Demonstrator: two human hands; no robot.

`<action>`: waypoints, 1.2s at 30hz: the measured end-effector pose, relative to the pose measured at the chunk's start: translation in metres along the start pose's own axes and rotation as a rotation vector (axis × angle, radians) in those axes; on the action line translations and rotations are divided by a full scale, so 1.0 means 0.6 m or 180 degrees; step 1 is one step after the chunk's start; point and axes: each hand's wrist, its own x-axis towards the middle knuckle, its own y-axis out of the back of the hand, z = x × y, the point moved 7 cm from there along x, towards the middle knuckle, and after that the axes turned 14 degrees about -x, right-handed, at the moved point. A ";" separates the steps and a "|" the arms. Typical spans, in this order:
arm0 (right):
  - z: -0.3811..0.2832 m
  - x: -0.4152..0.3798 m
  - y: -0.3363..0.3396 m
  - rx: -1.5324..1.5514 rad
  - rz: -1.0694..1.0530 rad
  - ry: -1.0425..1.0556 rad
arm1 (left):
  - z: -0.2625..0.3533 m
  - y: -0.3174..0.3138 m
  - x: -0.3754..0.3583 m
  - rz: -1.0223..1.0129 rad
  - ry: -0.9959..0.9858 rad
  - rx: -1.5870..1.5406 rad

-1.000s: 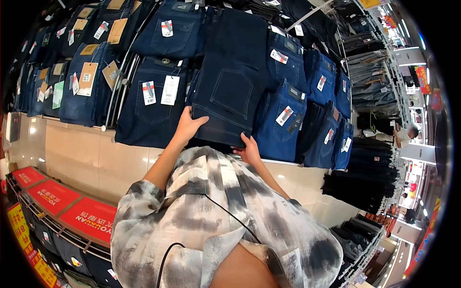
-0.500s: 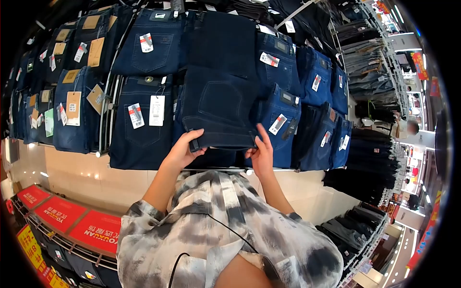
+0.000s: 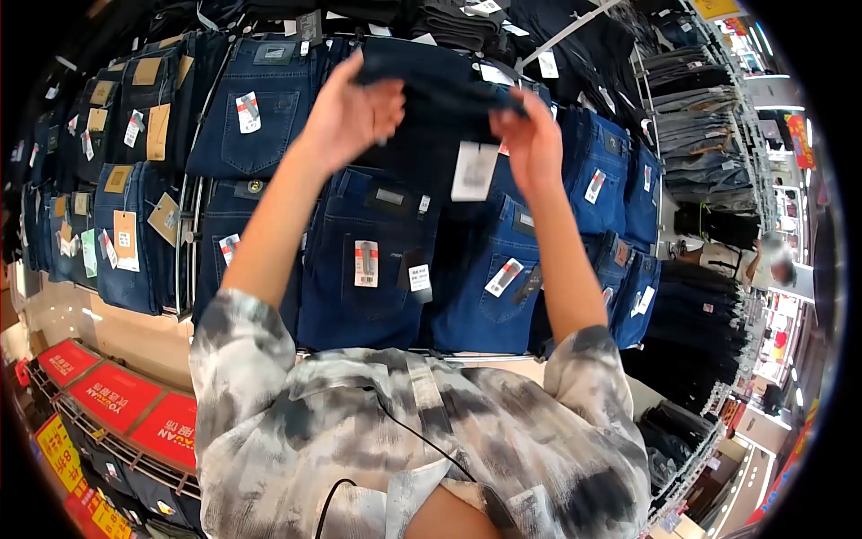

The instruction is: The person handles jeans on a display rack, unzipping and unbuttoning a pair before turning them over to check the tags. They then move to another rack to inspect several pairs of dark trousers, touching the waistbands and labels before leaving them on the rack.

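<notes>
Dark navy jeans (image 3: 426, 85) are stretched between my hands, lifted up at the far side of the display and blurred by motion. My left hand (image 3: 355, 117) grips their left end, its fingers curled. On the opposite end, my right hand (image 3: 532, 144) pinches the fabric between thumb and fingers. A white tag (image 3: 471, 171) hangs below the jeans, near my right hand. Beneath my forearms lie folded blue jeans (image 3: 364, 234) with a dark waist label and paper tags. Another folded blue pair (image 3: 494, 296) lies to their right.
More tagged jeans (image 3: 126, 242) are stacked on the left rack. Trousers hang from a rail (image 3: 709, 135) on the right, where a person (image 3: 777, 265) stands farther off. Red signs (image 3: 112, 395) top a low rack at lower left. A metal bar (image 3: 561, 36) slants across the back.
Both hands have moved up and away from me with the dark jeans, from the front of the display toward the back. The tagged blue jeans underneath have come into view.
</notes>
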 end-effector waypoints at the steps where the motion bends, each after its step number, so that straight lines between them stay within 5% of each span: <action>1: -0.007 0.057 -0.003 -0.0227 -0.0242 0.0249 | 0.037 0.014 0.047 0.0057 -0.0338 0.0574; 6: 0.032 0.192 0.033 -0.1656 0.0184 0.1191 | 0.160 0.117 0.125 0.1158 -0.2660 0.5511; 11: 0.177 0.065 0.014 -0.3283 0.0224 0.1573 | 0.058 0.208 0.024 0.1863 -0.2265 0.5951; 14: 0.267 -0.006 -0.005 -0.4149 -0.0034 0.1039 | -0.002 0.232 -0.022 0.2046 -0.1963 0.6196; 18: 0.288 -0.036 0.033 -0.3400 0.0788 0.0790 | -0.007 0.262 -0.057 0.2805 -0.1543 0.5226; 20: 0.313 -0.034 0.068 -0.2319 0.1083 -0.0268 | 0.000 0.281 -0.070 0.2966 -0.1746 0.4889; 24: 0.311 -0.035 0.086 -0.2022 0.1445 -0.0719 | 0.010 0.306 -0.086 0.2985 -0.1348 0.4521; 27: 0.334 -0.032 0.087 -0.1299 0.0986 -0.0837 | 0.022 0.343 -0.095 0.2786 -0.1255 0.4299; 36: 0.334 -0.064 0.098 -0.3044 0.1083 -0.0570 | 0.012 0.356 -0.132 0.3454 -0.0922 0.4725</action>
